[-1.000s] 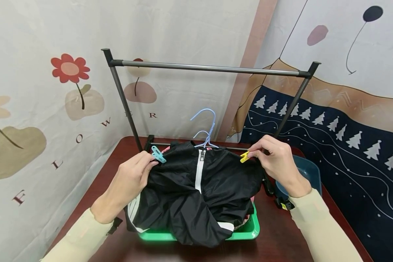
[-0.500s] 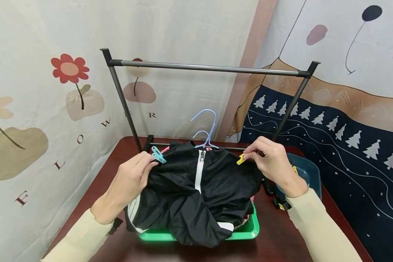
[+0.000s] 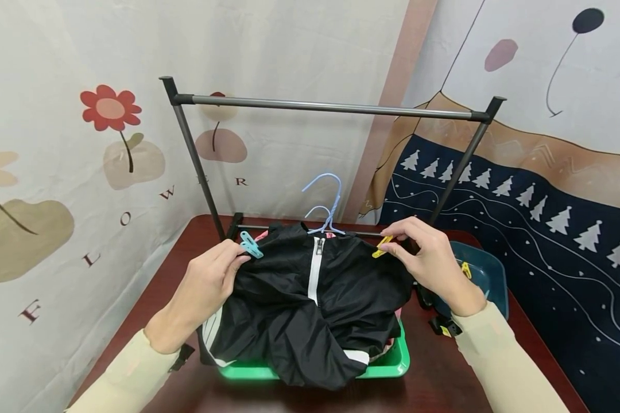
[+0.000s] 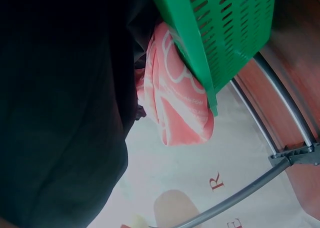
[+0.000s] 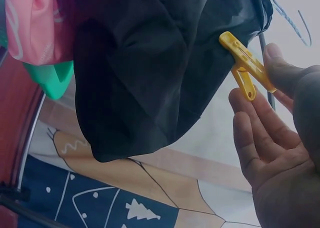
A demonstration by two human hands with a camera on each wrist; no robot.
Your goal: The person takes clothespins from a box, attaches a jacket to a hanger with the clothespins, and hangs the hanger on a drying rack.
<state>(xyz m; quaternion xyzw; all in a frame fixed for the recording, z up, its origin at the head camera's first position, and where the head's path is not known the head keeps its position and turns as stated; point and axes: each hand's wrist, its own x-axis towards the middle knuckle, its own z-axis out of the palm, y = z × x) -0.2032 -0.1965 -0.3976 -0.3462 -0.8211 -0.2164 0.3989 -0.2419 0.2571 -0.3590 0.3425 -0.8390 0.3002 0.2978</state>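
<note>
A black jacket (image 3: 284, 298) with a white zip strip hangs on a light blue wire hanger (image 3: 336, 201). A blue clothespin (image 3: 251, 245) is clipped at its left shoulder edge. Right beside that clothespin, my left hand (image 3: 206, 281) pinches the jacket's shoulder between thumb and fingers. On the other shoulder sits a yellow clothespin (image 5: 242, 63), its jaws on the black fabric and its handles spread. My right hand (image 3: 431, 258) has this clothespin loosely between thumb and fingertips. The left wrist view shows jacket fabric but not the left hand's fingers.
Under the jacket stands a green basket (image 3: 248, 373) holding pink cloth (image 4: 175, 93). A metal clothes rack (image 3: 320, 106) rises behind. On the right, a dark blue bin (image 3: 488, 269) contains another yellow clothespin (image 3: 466, 269). Everything stands on a dark red table (image 3: 160, 275).
My right hand has shifted slightly left with the yellow clothespin, and its pinch has loosened, so more of the clothespin shows. The left hand has stayed in place.
</note>
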